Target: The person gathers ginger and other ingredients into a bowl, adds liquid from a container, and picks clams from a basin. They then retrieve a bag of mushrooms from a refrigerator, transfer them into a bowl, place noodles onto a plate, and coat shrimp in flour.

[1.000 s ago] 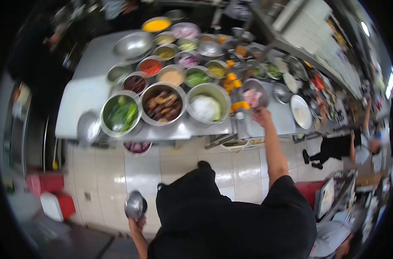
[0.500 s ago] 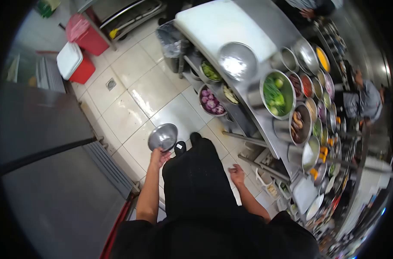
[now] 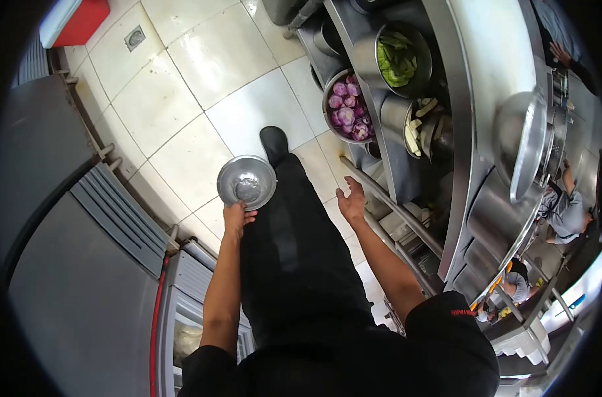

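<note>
My left hand (image 3: 238,217) grips the near rim of a round metal bowl (image 3: 246,182), held over the floor to the left of my legs. Nothing can be made out inside the bowl except shine on its bottom. My right hand (image 3: 351,200) is empty, its fingers apart, beside the metal rails under the worktop. Beyond it, on the lower shelf, stands a bowl of purple onions (image 3: 346,114). Pots with green leaves (image 3: 397,59) and pale cut pieces (image 3: 413,134) stand to its right.
A steel worktop (image 3: 459,132) with a large metal bowl (image 3: 516,142) runs along the right. Grey cabinets (image 3: 96,298) line the left. A red cooler (image 3: 82,23) is at the upper left. Other people (image 3: 565,205) are at the far right.
The view has moved forward and closer to the lower shelf. The bowl in my left hand now shows its inside more fully. My right hand has risen and its fingers have spread.
</note>
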